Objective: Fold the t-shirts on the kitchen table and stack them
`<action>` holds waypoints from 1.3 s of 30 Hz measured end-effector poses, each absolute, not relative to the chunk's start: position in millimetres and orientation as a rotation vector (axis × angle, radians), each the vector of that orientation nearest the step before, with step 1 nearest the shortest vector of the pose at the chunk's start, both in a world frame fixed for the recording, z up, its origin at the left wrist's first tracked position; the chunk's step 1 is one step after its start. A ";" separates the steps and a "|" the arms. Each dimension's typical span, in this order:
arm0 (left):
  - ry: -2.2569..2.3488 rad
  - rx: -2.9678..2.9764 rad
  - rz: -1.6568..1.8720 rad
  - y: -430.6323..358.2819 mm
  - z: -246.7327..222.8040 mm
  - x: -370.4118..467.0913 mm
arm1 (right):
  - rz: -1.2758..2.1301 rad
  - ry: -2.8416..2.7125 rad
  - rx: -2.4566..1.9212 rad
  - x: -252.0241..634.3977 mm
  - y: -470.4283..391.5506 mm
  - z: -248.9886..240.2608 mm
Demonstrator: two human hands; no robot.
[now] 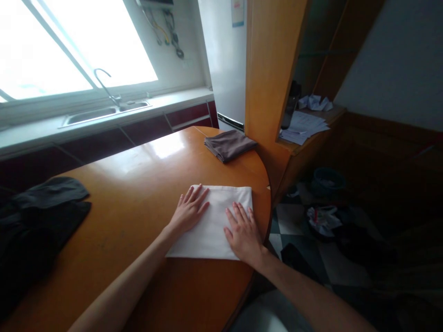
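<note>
A folded white cloth (214, 230) lies flat on the brown wooden table (138, 207), close to its rounded right edge. My left hand (188, 212) rests on the cloth's left side with fingers spread. On the right side of the same cloth lies my right hand (244, 235), its fingers stretched out and a little apart. Both palms face down, and neither hand grips anything. Beyond the hands, a folded dark grey-brown cloth (230, 145) sits near the table's far right edge.
Dark garments (44, 212) are heaped on the table's left part. Behind it runs a counter with a sink (92, 115) and a faucet (107, 87). At right, papers (304, 127) lie on a wooden shelf. A basin (328, 180) and a dark bag (323, 221) stand on the checkered floor.
</note>
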State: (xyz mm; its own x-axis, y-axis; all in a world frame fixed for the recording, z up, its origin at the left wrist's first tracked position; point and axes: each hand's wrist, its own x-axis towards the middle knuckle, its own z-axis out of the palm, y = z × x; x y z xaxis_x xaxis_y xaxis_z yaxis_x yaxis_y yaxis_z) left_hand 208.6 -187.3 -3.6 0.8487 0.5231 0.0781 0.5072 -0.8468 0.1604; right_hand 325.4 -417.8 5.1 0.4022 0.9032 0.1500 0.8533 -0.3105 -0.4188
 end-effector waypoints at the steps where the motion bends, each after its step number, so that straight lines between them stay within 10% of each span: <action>1: 0.825 2.897 0.176 -187.9 -3.4 208.5 | 0.152 -1.511 -2.225 327.2 -416.7 4.8; 18: 1.125 2.812 0.504 -202.1 17.5 195.9 | 0.217 -1.151 -2.046 398.8 -355.8 6.9; 29: 0.620 2.031 0.501 -262.2 30.2 254.9 | 1.249 -0.651 -1.422 412.0 -343.9 27.6; 39: 0.677 1.578 0.527 -255.6 17.6 232.9 | 1.467 -0.572 -1.086 388.0 -346.0 27.8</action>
State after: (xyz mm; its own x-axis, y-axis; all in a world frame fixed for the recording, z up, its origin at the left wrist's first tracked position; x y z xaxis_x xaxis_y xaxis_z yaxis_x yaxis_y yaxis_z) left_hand 232.9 -255.6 17.6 0.7207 0.6913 -0.0520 0.1195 -0.0499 0.9916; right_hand 388.0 -346.0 27.8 0.0954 0.9493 -0.2996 -0.4959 -0.2157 -0.8412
